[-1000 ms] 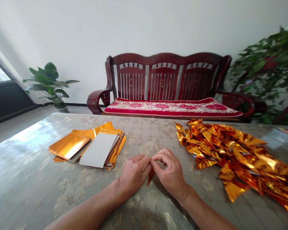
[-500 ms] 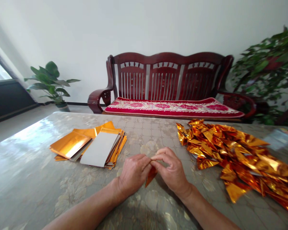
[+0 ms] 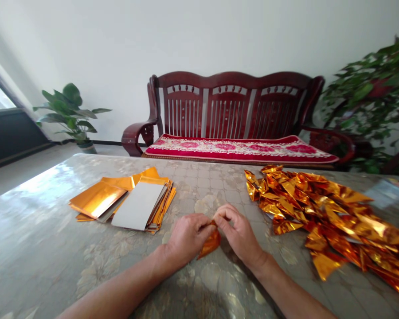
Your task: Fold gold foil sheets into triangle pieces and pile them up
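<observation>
A small folded piece of gold foil paper (image 3: pixel 210 243) is pinched between my two hands, just above the table near its middle. My left hand (image 3: pixel 190 237) grips its upper left part between thumb and fingers. Thumb and forefinger of my right hand (image 3: pixel 236 230) close on its top edge from the other side. The fingers cover much of the upper part of the paper. Left of my hands lies a loose stack of flat gold foil sheets (image 3: pixel 99 197), a grey-backed sheet (image 3: pixel 138 206) on top. A heap of folded gold foil pieces (image 3: pixel 319 208) spreads to the right.
The table (image 3: pixel 113 274) has a shiny, flower-patterned cover. A clear plastic packet (image 3: pixel 390 192) lies at its right edge. Beyond the table stands a dark red wooden bench (image 3: pixel 229 106) with a red patterned cushion (image 3: pixel 236 148). Plants stand at left (image 3: pixel 69 110) and right (image 3: pixel 369 97).
My right hand's fingers have curled and shifted slightly away from the left. More of the foil piece's face now shows below my fingers. The stack and the heap lie as before.
</observation>
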### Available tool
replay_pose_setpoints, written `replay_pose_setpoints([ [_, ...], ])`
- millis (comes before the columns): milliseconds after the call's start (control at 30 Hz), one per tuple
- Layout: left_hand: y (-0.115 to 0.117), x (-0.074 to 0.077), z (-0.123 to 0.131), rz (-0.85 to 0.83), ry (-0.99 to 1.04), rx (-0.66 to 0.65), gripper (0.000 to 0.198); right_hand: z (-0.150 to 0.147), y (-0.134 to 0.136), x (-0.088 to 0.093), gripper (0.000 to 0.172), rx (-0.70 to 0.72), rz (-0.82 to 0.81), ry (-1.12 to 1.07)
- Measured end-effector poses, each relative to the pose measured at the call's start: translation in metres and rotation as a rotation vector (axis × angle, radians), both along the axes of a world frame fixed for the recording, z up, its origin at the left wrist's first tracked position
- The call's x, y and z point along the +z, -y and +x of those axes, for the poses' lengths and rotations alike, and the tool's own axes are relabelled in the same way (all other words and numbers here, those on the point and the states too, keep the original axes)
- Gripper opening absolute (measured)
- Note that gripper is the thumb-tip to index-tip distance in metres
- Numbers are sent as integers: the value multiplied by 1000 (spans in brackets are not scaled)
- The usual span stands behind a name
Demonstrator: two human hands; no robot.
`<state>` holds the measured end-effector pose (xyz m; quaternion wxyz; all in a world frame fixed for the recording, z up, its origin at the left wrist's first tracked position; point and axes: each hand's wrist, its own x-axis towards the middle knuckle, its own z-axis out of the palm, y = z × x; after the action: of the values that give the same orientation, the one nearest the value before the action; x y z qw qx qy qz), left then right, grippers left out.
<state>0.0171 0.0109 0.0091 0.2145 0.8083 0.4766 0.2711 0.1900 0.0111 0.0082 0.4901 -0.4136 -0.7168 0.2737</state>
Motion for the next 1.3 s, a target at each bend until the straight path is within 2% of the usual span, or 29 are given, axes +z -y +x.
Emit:
replay_pose_setpoints([
  [133, -1, 0, 2, -69, 44, 31, 29, 2, -3, -3, 19, 14, -172, -127],
  [233, -3, -1, 2, -86, 55, 47, 31, 0, -4, -3, 11, 19, -140, -85],
  [300, -3, -3, 2, -97, 62, 42, 30, -2, -4, -3, 12, 2, -112, -62],
  [367, -3, -4, 3, -117, 93, 42, 20, -4, -4, -5, 16, -46, -141, -86],
  [433, -3, -7, 4, -172, 187, 48, 12, -3, -6, -8, 21, -115, -205, -182],
  [500, -4, -10, 5, -254, 342, 64, 17, -2, -8, -11, 28, -163, -277, -316],
  [633, -9, -14, 5, -347, 618, 112, 23, 1, -10, -14, 33, -106, -379, -490],
  [767, -11, -13, 4, -327, 738, 105, 26, -2, -9, -13, 32, 28, -461, -449],
  [1067, -12, -11, 5, -248, 887, 177, 32, -2, -8, -13, 30, -74, -470, -519],
  [1300, -14, -12, 0, -181, 790, 223, 30, -1, -10, -14, 31, -102, -485, -565],
])
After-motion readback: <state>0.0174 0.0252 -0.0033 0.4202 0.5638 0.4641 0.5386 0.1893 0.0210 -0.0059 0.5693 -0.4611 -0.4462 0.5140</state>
